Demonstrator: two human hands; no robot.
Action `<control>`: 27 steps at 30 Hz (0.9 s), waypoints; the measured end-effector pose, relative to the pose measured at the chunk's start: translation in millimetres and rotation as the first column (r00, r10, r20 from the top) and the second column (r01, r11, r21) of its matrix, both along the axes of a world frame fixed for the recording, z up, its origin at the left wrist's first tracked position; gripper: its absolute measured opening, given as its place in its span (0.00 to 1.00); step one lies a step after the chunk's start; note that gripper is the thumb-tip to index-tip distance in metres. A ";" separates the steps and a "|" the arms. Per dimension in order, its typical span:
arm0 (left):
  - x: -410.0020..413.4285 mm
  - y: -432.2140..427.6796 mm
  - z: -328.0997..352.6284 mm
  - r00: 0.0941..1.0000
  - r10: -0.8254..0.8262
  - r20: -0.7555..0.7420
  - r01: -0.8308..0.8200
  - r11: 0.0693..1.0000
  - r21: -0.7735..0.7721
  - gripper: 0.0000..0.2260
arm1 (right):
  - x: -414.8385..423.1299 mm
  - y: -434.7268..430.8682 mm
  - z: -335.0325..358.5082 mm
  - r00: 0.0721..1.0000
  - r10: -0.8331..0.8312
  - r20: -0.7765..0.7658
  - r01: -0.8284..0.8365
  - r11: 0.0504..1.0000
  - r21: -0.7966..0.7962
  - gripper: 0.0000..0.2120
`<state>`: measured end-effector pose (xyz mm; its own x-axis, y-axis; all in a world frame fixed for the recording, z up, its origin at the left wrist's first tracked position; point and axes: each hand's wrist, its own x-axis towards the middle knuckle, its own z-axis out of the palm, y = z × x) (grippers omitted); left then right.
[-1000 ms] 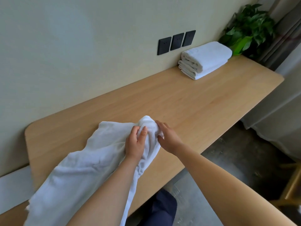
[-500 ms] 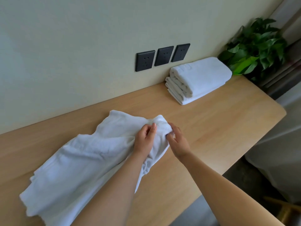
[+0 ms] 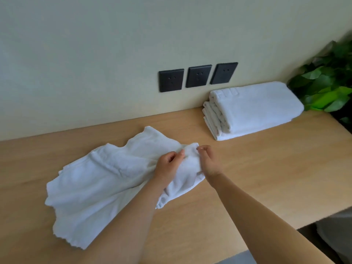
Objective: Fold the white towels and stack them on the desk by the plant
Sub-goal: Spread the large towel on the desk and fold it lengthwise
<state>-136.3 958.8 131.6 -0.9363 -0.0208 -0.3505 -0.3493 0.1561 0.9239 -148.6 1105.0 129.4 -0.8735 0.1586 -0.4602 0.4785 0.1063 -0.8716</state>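
1. Our left hand (image 3: 168, 164) has its fingers curled. It pinches the bunched-up end of the loose towel (image 3: 99, 183).
2. Our right hand (image 3: 208, 161) is just beside the left hand. Its fingers are curled too, and they pinch the same end of the towel from the other side.
3. The two hands are close together, with a small lump of white cloth between them.
4. The rest of the loose towel lies crumpled on the desk (image 3: 266, 168). It spreads out to the left of our hands and back toward us, under our left arm.
5. The folded towels (image 3: 255, 109) sit in a neat pile on the desk, past our right hand and off to the right. The pile is well apart from our hands and sits close to the wall (image 3: 95, 54).
6. The plant (image 3: 327, 92) is just beside the pile, farther to the right of our hands than the pile is.
7. Three black sockets (image 3: 198, 76) are on the wall, straight past our hands and higher up.
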 end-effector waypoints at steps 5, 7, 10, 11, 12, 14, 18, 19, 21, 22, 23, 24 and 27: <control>-11.1 -22.5 12.4 0.948 -0.162 0.273 0.186 0.980 -0.068 0.20 | -39.4 6.6 -1.7 0.957 0.260 0.124 -0.264 0.964 0.017 0.18; -9.4 -28.9 10.8 0.986 0.061 0.156 -0.021 0.969 -0.244 0.13 | -52.3 3.3 -0.4 0.906 0.375 0.199 -0.385 0.923 0.013 0.26; 1.1 -35.4 3.8 0.947 0.315 -0.062 -0.275 0.697 -0.663 0.16 | -60.5 -0.8 -8.5 0.842 0.457 0.287 -0.469 0.883 -0.030 0.26; 5.7 -38.5 1.3 0.950 0.308 -0.039 -0.237 0.638 -0.732 0.20 | -62.4 0.7 -13.1 0.830 0.461 0.313 -0.471 0.881 -0.048 0.23; 9.9 -41.1 -3.0 0.959 0.281 0.037 -0.156 0.630 -0.761 0.23 | -63.9 2.8 -16.0 0.823 0.450 0.346 -0.457 0.887 -0.065 0.21; 17.2 -43.1 -10.0 0.969 0.190 0.156 -0.001 0.638 -0.770 0.24 | -66.5 5.9 -16.6 0.789 0.440 0.429 -0.448 0.890 -0.087 0.20; 23.9 -44.6 -20.0 0.978 0.209 0.024 -0.136 0.716 -0.684 0.20 | -75.8 -9.7 -18.1 0.675 0.556 0.485 -0.691 0.707 0.150 0.22; 23.0 -45.8 -19.8 0.965 0.259 -0.034 -0.224 0.751 -0.622 0.19 | -77.0 -17.4 -19.1 0.678 0.572 0.461 -0.709 0.675 0.206 0.24; 22.9 -53.4 -22.6 0.928 0.350 -0.126 -0.361 0.769 -0.527 0.18 | -79.6 -31.0 -23.0 0.689 0.588 0.423 -0.714 0.649 0.262 0.25; 24.4 -58.4 -26.6 0.917 0.365 -0.160 -0.392 0.755 -0.525 0.18 | -80.3 -36.2 -23.2 0.683 0.594 0.426 -0.723 0.635 0.272 0.28; 26.8 -62.9 -31.3 0.917 0.352 -0.186 -0.395 0.736 -0.550 0.17 | -82.6 -40.5 -25.1 0.669 0.597 0.442 -0.735 0.621 0.273 0.33; 29.2 -66.9 -37.1 0.927 0.318 -0.198 -0.372 0.719 -0.587 0.17 | -84.1 -45.5 -23.4 0.648 0.594 0.477 -0.751 0.603 0.269 0.40; 32.2 -73.5 -46.8 0.963 0.188 -0.195 -0.270 0.668 -0.694 0.23 | -83.1 -64.3 -8.1 0.532 0.584 0.612 -0.816 0.546 0.189 0.47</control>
